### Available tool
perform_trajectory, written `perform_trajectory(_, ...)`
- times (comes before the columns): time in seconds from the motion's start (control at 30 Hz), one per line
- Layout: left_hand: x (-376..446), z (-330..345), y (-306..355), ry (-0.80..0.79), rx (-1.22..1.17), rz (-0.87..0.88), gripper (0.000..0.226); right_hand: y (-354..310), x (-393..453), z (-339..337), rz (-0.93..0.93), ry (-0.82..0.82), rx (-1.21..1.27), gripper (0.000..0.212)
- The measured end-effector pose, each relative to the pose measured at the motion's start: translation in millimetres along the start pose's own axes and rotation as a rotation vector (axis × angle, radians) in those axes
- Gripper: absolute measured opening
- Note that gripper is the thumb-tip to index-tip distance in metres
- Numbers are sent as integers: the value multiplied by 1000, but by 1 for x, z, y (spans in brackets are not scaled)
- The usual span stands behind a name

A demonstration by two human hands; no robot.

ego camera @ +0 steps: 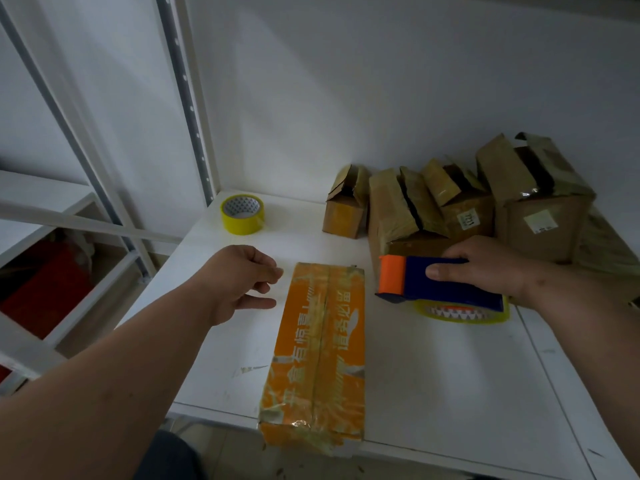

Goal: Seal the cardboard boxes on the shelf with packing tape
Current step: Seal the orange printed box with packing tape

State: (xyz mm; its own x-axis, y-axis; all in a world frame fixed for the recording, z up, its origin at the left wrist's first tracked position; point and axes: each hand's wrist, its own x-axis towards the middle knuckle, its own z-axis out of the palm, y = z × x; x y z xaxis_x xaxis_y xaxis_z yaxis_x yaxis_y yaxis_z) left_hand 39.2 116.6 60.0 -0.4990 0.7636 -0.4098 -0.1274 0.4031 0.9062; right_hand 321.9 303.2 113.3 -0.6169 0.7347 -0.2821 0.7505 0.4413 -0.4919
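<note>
A long orange cardboard box (320,351) lies on the white shelf (450,393), taped along its middle seam, its near end overhanging the front edge. My right hand (488,268) grips a blue and orange tape dispenser (436,284) holding a yellow roll, just right of the box's far end. My left hand (242,278) hovers left of the box with loosely curled fingers, holding nothing. Several brown boxes (460,206) with raised flaps stand at the back right.
A spare yellow tape roll (242,214) sits at the shelf's back left corner near the white metal upright (188,98). To the left, a lower shelf frame holds a red object (45,289). A wall closes off the back.
</note>
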Motion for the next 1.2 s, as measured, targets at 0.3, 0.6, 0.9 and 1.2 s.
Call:
perform_trajectory(0.3,5,22,-23,21,43,-130,21,3,12,23,84,-66,29,37)
perform_trajectory(0.6,6,31,-43,72,509,29,55,11,5,30,144,-60,116,40)
perform_trajectory(0.9,-6,66,-4,-10,723,191,80,2,-2,38,73,-44,93,35)
perform_trajectory(1.2,-21,44,-21,-173,375,194,50,9,-24,55,65,-77,169,27)
